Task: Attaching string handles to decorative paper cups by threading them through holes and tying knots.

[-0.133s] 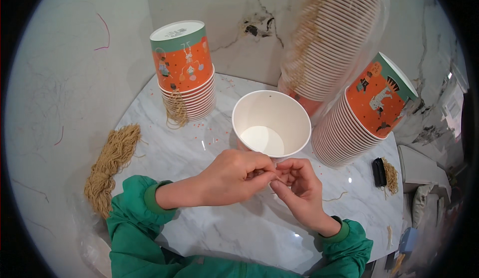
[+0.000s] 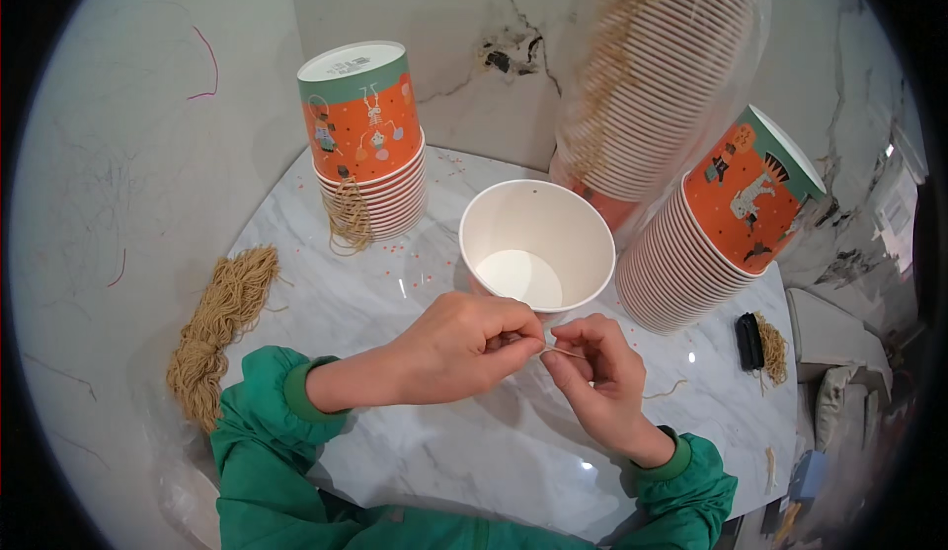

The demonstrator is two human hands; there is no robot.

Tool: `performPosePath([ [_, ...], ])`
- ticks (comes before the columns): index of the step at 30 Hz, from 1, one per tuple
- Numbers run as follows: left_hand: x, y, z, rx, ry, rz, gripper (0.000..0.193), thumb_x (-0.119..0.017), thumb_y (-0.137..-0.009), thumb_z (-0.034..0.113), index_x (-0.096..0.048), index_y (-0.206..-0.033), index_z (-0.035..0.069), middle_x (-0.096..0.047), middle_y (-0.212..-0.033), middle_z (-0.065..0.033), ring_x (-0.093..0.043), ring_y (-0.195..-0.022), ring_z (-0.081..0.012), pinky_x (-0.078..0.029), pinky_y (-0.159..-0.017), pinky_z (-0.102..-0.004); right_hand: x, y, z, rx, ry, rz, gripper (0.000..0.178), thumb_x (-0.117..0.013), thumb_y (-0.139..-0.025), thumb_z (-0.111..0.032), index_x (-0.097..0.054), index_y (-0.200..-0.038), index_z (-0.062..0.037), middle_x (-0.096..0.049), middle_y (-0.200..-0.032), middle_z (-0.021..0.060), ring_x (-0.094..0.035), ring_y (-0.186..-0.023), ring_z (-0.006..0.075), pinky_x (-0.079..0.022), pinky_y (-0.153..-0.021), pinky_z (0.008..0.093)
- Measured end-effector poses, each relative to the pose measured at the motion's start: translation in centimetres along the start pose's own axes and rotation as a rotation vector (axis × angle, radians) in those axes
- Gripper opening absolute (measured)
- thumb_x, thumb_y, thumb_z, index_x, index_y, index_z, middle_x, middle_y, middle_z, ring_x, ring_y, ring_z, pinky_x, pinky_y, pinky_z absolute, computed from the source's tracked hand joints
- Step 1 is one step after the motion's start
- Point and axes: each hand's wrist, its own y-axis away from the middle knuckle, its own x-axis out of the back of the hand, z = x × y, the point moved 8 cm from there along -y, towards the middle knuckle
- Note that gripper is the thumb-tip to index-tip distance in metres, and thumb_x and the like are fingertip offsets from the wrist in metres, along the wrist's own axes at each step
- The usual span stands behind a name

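Note:
A white-lined paper cup (image 2: 538, 209) stands upright in front of me, its mouth facing up. Just on the near side of it, my left hand (image 2: 469, 348) is closed in a pinch on a thin, light string (image 2: 561, 352). The string runs from those fingertips to my right hand (image 2: 602, 377), whose thumb and curled fingers close around it. Both hands are raised a little over the marble tabletop (image 2: 494, 441), close together. Their knuckles hide the lower front of the cup, and whether the string is joined to the cup cannot be seen.
At the back left is an upside-down stack of orange and green cups (image 2: 363, 140) with looped string. A similar stack (image 2: 726, 214) leans at the right, beside a tall bagged stack (image 2: 657, 76). A tan yarn bundle (image 2: 222, 328) lies left; a black object (image 2: 750, 341) sits right.
My right hand has shifted slightly right, away from the left fingertips. More of the string now shows between the two hands. The left hand has barely moved.

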Motion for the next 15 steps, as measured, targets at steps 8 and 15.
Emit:
performPosePath([
  [8,0.0,-0.1,0.0,0.018,0.014,-0.025,0.010,-0.067,-0.092,0.008,-0.068,-0.097,0.000,-0.069,-0.079,-0.0111,-0.063,-0.064,-0.0193,-0.050,-0.061,-0.0337,0.3,0.2,-4.3,0.445,0.601,0.083,0.026,-0.072,-0.077,0.013,-0.066,-0.099,0.0012,-0.065,-0.085,0.0114,-0.062,-0.069,0.0228,-0.049,-0.055,0.0305],
  [15,-0.2,-0.2,-1.7,0.261,0.215,-0.143,0.029,-0.053,-0.103,0.024,-0.069,-0.097,-0.001,-0.064,-0.073,-0.0043,-0.058,-0.065,-0.0130,-0.048,-0.064,-0.0311,0.2,0.2,-5.0,0.531,0.696,0.066,0.026,-0.072,-0.074,0.012,-0.064,-0.096,-0.0003,-0.064,-0.084,0.0102,-0.063,-0.066,0.0238,-0.048,-0.051,0.0316],
])
